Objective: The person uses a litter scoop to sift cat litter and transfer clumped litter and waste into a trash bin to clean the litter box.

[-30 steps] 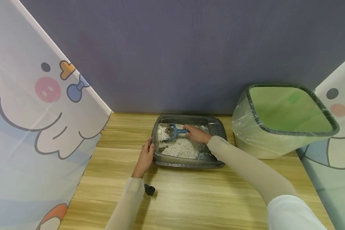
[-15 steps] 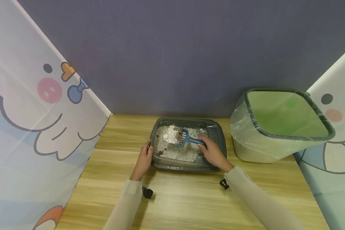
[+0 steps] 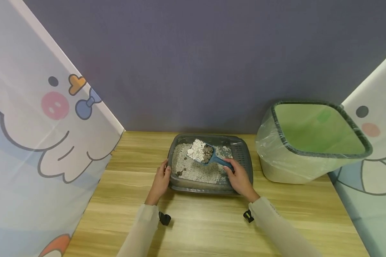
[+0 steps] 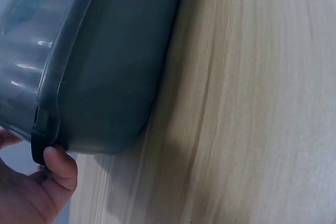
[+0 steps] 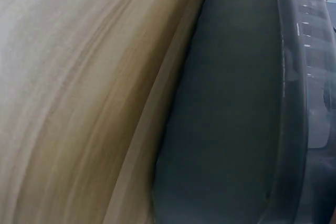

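A grey litter box (image 3: 209, 189) with pale granular litter (image 3: 201, 174) stands on the wooden table. My left hand (image 3: 161, 179) holds its left rim; in the left wrist view, the thumb (image 4: 60, 163) and fingers pinch the rim from both sides. My right hand (image 3: 240, 181) grips the handle of a blue litter scoop (image 3: 221, 161) over the box. Brown clumps (image 3: 207, 153) and a heap of white litter lie on the scoop's blade. Only the box's outer wall (image 5: 226, 108) and rim show clearly in the right wrist view; the scoop is out of sight there.
To the right of the box stands a bin (image 3: 287, 169) with a clear plastic liner folded over its dark rim. A dark wall (image 3: 193, 71) rises behind the box, and printed panels flank both sides. Bare wooden tabletop (image 3: 209, 225) lies in front.
My right hand has drawn the scoop rightward and toward me, away from the box's left end. White litter now heaps beside the clumps on it. The left hand stays on the rim.
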Demonstrator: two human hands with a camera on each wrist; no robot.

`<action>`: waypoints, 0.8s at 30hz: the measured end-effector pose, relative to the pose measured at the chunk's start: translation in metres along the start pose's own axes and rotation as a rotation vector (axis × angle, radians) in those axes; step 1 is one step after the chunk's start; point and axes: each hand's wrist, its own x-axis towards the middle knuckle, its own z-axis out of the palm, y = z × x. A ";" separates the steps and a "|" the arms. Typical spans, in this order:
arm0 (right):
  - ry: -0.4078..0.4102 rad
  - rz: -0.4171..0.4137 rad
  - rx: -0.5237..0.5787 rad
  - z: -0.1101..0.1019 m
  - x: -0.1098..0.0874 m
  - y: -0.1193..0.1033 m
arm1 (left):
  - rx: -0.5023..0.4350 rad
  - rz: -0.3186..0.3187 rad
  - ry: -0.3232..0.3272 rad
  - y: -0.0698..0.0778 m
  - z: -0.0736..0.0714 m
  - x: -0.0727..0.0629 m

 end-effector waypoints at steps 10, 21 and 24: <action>0.021 -0.027 -0.017 0.001 -0.001 0.002 | -0.008 -0.009 -0.004 0.000 0.000 -0.001; 0.083 -0.073 0.016 0.001 -0.001 0.007 | -0.009 -0.022 0.000 0.001 0.001 -0.002; 0.099 -0.081 0.023 0.001 -0.001 0.008 | -0.001 -0.024 -0.001 0.000 0.001 -0.001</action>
